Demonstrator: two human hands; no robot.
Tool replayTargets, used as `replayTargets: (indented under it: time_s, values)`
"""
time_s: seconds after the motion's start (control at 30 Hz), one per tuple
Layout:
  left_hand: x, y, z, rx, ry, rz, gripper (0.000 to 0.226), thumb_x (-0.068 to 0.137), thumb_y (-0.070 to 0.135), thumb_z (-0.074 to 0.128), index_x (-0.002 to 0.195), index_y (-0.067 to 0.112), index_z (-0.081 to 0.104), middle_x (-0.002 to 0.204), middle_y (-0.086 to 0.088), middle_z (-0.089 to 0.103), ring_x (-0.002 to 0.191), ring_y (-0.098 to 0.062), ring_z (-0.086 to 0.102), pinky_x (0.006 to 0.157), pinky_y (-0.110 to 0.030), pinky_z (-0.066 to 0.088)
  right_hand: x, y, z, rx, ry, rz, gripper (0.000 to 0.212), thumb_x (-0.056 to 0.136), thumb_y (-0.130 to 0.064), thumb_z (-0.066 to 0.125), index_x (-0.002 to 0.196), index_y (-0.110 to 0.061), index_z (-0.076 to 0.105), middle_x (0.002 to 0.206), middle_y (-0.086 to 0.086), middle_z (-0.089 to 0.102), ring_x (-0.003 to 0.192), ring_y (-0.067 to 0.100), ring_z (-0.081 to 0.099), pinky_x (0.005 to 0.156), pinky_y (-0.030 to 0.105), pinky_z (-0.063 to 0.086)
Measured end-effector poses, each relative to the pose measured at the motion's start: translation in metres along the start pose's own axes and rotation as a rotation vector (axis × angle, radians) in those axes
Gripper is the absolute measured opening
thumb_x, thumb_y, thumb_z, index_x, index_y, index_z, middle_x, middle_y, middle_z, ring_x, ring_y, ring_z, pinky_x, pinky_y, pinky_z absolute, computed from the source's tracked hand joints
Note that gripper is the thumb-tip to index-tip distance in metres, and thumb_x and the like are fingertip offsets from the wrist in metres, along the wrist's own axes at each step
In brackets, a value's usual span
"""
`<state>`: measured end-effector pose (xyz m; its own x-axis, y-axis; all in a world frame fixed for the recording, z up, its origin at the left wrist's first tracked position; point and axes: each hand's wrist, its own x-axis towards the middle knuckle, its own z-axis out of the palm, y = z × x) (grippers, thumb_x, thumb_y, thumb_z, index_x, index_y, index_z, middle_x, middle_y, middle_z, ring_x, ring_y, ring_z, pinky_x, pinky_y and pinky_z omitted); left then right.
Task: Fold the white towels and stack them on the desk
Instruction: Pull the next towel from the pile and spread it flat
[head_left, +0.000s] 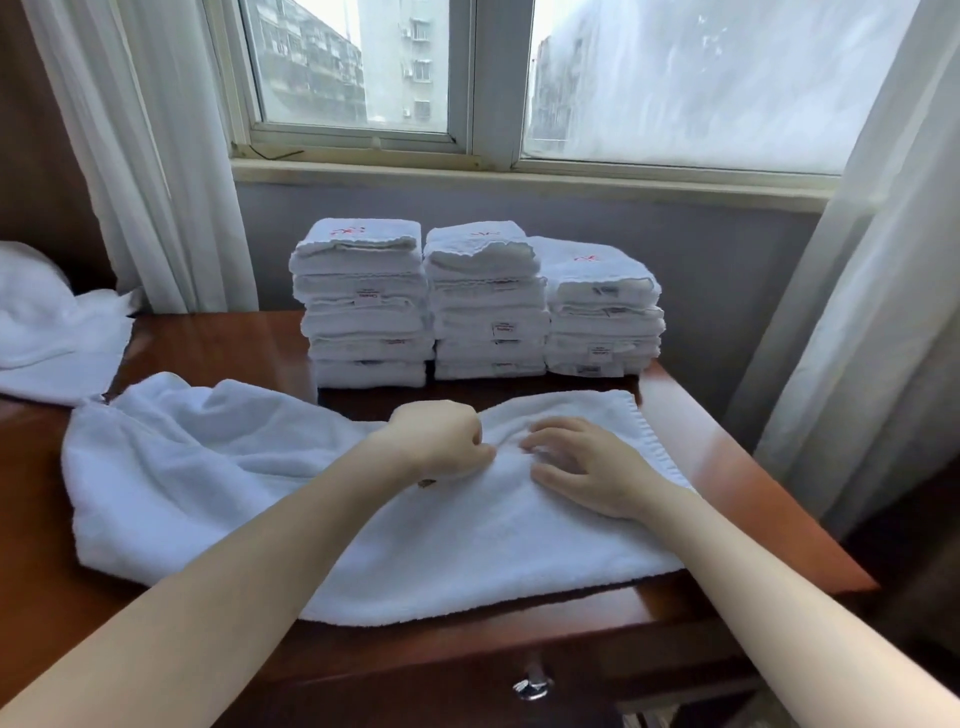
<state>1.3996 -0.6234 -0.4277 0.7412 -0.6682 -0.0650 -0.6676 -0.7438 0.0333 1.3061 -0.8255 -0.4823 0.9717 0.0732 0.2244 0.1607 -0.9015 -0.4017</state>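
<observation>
A white towel (218, 483) lies spread and rumpled across the wooden desk (727, 467). My left hand (441, 434) sits on the towel's middle with fingers curled, pinching a fold of the cloth. My right hand (582, 467) rests on the towel just to the right, fingers bent and spread over the fabric. Behind the towel stand three stacks of folded white towels: a left stack (363, 306), a middle stack (485, 301) and a lower right stack (602, 312).
More unfolded white towels (52, 332) are heaped at the far left. The window (467, 78) and white curtains (857, 312) stand behind the desk. A metal drawer knob (532, 686) sits under the desk's front edge.
</observation>
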Motion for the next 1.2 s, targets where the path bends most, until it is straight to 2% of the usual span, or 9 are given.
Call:
replayTargets:
  time_s: [0.17, 0.27, 0.4, 0.53, 0.63, 0.73, 0.97, 1.13, 1.2]
  values:
    - [0.016, 0.014, 0.004, -0.166, 0.367, 0.039, 0.017, 0.091, 0.046, 0.055, 0.091, 0.031, 0.063, 0.089, 0.013, 0.061, 0.088, -0.014, 0.059, 0.060, -0.026, 0.033, -0.015, 0.008, -0.013, -0.082, 0.220, 0.025, 0.008, 0.088, -0.018, 0.064, 0.084, -0.016, 0.070, 0.085, -0.008, 0.063, 0.086, 0.016, 0.057, 0.078, 0.035, 0.046]
    - [0.030, 0.014, 0.008, -0.182, 0.263, 0.037, 0.021, 0.096, 0.041, 0.050, 0.110, 0.032, 0.063, 0.106, 0.010, 0.060, 0.101, -0.016, 0.059, 0.075, -0.029, 0.045, -0.013, 0.012, -0.019, -0.136, 0.319, 0.148, 0.006, 0.089, -0.013, 0.059, 0.089, -0.015, 0.064, 0.066, -0.008, 0.058, 0.068, 0.024, 0.054, 0.065, 0.032, 0.038]
    - [0.039, 0.007, 0.016, -0.167, 0.143, 0.029, 0.027, 0.098, 0.030, 0.043, 0.113, 0.030, 0.066, 0.117, 0.006, 0.062, 0.105, -0.019, 0.059, 0.085, -0.035, 0.050, 0.003, 0.015, -0.026, -0.162, 0.331, 0.285, 0.026, 0.090, -0.011, 0.056, 0.113, -0.019, 0.068, 0.084, -0.008, 0.065, 0.088, 0.023, 0.060, 0.078, 0.033, 0.041]
    - [0.043, -0.006, 0.012, -0.231, -0.039, 0.079, 0.025, 0.088, 0.038, 0.058, 0.111, 0.035, 0.065, 0.114, 0.009, 0.056, 0.103, -0.014, 0.056, 0.088, -0.035, 0.051, 0.023, 0.020, -0.035, -0.194, -0.086, 0.351, 0.047, 0.084, -0.022, 0.058, 0.131, -0.029, 0.059, 0.128, -0.007, 0.057, 0.121, 0.019, 0.051, 0.101, 0.035, 0.040]
    - [0.044, -0.014, 0.008, -0.221, -0.103, 0.090, 0.026, 0.077, 0.041, 0.070, 0.100, 0.034, 0.061, 0.103, 0.012, 0.056, 0.092, -0.011, 0.056, 0.074, -0.029, 0.048, 0.033, 0.022, -0.038, -0.156, -0.144, 0.373, 0.024, 0.075, -0.023, 0.061, 0.097, -0.032, 0.065, 0.103, -0.009, 0.060, 0.101, 0.018, 0.057, 0.083, 0.033, 0.049]
    - [0.045, -0.016, 0.007, -0.215, -0.010, 0.068, 0.017, 0.075, 0.038, 0.065, 0.084, 0.032, 0.051, 0.087, 0.013, 0.058, 0.077, -0.006, 0.053, 0.059, -0.028, 0.038, 0.038, 0.021, -0.046, -0.180, -0.081, 0.334, 0.012, 0.068, -0.024, 0.062, 0.069, -0.029, 0.051, 0.077, -0.012, 0.056, 0.077, 0.015, 0.055, 0.060, 0.030, 0.043]
    - [0.052, -0.011, -0.003, -0.375, 0.117, 0.105, 0.020, 0.081, 0.025, 0.055, 0.076, 0.028, 0.036, 0.073, 0.009, 0.050, 0.068, -0.017, 0.042, 0.054, -0.031, 0.029, 0.044, 0.017, -0.072, -0.072, 0.169, 0.269, 0.020, 0.073, -0.020, 0.057, 0.069, -0.021, 0.038, 0.063, -0.008, 0.045, 0.061, 0.013, 0.037, 0.053, 0.030, 0.029]
    - [0.052, -0.005, -0.013, -0.751, 0.053, 0.111, 0.043, 0.067, 0.055, 0.051, 0.091, 0.020, 0.045, 0.079, 0.006, 0.048, 0.069, -0.015, 0.040, 0.063, -0.034, 0.034, 0.046, 0.022, -0.085, 0.030, 0.229, 0.275, 0.014, 0.066, -0.027, 0.046, 0.077, -0.034, 0.042, 0.071, -0.014, 0.054, 0.068, 0.015, 0.051, 0.064, 0.036, 0.045]
    - [0.055, -0.004, -0.016, -0.783, 0.088, 0.091, 0.034, 0.076, 0.051, 0.046, 0.095, 0.023, 0.045, 0.084, 0.005, 0.050, 0.075, -0.017, 0.044, 0.069, -0.038, 0.039, 0.042, 0.025, -0.087, 0.034, 0.215, 0.279, 0.024, 0.068, -0.025, 0.046, 0.086, -0.040, 0.044, 0.079, -0.019, 0.056, 0.074, 0.010, 0.057, 0.068, 0.035, 0.049]
